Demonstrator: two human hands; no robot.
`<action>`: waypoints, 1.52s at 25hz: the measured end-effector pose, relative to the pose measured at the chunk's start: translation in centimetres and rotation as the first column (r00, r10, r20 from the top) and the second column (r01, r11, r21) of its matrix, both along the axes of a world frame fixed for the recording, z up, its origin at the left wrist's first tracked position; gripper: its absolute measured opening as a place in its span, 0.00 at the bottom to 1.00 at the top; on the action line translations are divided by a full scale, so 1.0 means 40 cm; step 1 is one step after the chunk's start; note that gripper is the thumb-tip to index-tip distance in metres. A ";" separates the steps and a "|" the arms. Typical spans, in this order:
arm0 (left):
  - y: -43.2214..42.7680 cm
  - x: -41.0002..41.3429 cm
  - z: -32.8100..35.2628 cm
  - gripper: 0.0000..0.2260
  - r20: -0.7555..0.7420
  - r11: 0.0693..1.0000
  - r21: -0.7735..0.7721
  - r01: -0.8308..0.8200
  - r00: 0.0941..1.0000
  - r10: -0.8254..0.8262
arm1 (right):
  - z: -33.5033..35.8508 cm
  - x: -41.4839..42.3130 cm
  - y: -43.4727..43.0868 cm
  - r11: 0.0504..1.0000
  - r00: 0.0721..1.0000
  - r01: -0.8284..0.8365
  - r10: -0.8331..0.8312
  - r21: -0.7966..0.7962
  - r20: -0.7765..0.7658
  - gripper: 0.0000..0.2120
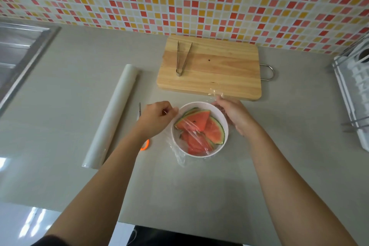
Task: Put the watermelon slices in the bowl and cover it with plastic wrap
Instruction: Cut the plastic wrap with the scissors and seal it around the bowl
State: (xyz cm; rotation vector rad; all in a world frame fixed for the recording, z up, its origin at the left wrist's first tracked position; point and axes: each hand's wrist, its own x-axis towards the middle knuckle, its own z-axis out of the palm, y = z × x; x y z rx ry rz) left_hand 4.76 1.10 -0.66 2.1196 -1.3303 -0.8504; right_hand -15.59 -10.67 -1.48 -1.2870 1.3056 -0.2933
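A white bowl (pixel 223 118) sits on the grey counter and holds several red watermelon slices (pixel 213 132) with green rind. A sheet of clear plastic wrap (pixel 194 129) lies loosely over the bowl, wrinkled across the fruit and bunched on the counter at the bowl's near left. My left hand (pixel 157 119) is at the bowl's left rim with its fingers curled, pinching the wrap's edge. My right hand (pixel 234 115) lies along the right rim, holding the wrap's far corner, which sticks up by the board.
A roll of plastic wrap (pixel 111 116) lies to the left. Scissors with an orange handle (pixel 145 146) sit partly under my left forearm. Behind the bowl is a wooden cutting board (pixel 219 66) with metal tongs (pixel 182 58). A sink (pixel 18 50) lies far left, a white rack (pixel 355 90) far right.
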 end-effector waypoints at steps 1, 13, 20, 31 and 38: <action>0.003 -0.003 -0.002 0.14 0.003 1.000 -0.024 -0.001 1.000 0.001 | -0.004 0.003 0.004 0.998 0.998 0.052 -0.051 -0.046 0.021 0.20; 0.016 0.008 -0.012 0.12 -0.139 0.990 -0.135 -0.035 0.990 0.016 | -0.030 0.042 0.052 0.880 0.879 0.461 -0.434 -0.119 0.196 0.19; 0.028 0.001 0.015 0.15 -0.306 0.992 -0.038 -0.124 0.946 0.107 | -0.024 0.034 0.042 0.853 0.806 0.502 -0.521 0.143 0.280 0.17; 0.025 0.011 0.027 0.07 -0.216 0.990 -0.073 -0.119 0.971 0.100 | 0.024 -0.009 -0.008 0.920 0.892 0.242 -0.336 0.307 0.304 0.17; 0.034 -0.005 0.015 0.10 -0.337 0.983 -0.057 -0.173 0.930 0.144 | 0.011 0.007 0.019 0.970 0.955 0.241 -0.244 0.038 0.169 0.12</action>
